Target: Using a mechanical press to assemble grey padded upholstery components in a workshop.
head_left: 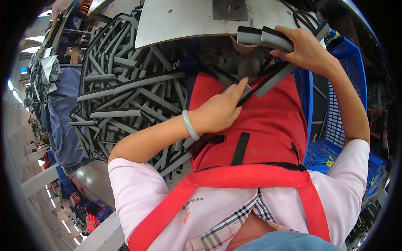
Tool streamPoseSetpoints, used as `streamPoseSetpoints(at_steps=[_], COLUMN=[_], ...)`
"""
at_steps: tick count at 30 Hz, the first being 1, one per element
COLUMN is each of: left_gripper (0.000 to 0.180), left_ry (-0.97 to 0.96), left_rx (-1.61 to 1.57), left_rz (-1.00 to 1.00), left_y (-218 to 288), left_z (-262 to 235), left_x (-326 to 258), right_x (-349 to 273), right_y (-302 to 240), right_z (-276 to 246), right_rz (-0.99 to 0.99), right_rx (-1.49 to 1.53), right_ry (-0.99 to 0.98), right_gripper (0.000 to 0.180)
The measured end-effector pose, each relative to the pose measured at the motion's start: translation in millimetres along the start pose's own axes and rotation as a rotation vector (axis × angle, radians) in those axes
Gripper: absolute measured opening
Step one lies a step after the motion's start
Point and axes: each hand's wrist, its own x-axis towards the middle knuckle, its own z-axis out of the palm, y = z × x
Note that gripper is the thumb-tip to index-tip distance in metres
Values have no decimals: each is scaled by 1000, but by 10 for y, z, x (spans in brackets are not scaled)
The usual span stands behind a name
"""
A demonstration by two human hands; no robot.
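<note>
My right hand is closed round several grey padded strips with black edging, up at the right edge of the white table. Another grey-and-black strip slants down from below that hand toward my left hand. Over my red apron, the left hand is closed on a grey-and-black strip end with its index finger stretched along it. The fingers partly hide that end, and I cannot tell whether it belongs to the slanting strip.
A large tangled heap of grey-and-black strips lies to my left. Ahead is the white table with a metal plate. Blue plastic crates stand close by on the right. A blue-grey cloth hangs at the far left.
</note>
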Motion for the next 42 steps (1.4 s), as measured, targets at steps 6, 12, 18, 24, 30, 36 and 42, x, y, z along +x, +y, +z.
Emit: streamPoseSetpoints(at_steps=[6,12,18,24,30,36,42], left_gripper=[63,28,28,27,31,31,31], left_ry=[-407,-97,94,293,409,345,360], left_rx=[-1286,-763,-808,-384,-227,-320,-354], left_rz=[-182,-322,-360,-156,-13,-142,-138], left_y=[149,279,198,56,-123,-303,-274], left_z=[-898,-1285,-1366,-1589,-1799,-1748,-1773], left_x=[146,470,555,853,1249,1295,1355], right_x=[-131,62,191,301,534,579,639], right_y=[-43,20,295,411,673,729,915], right_z=[-451,-579,-553,-473,-458,-370,-249], right_rz=[134,249,129,130,182,202,208], right_rx=[177,151,216,29,163,135,129], right_ry=[-420,-144,-118,151,136,18,189], right_gripper=[68,75,65,74,76,86,77])
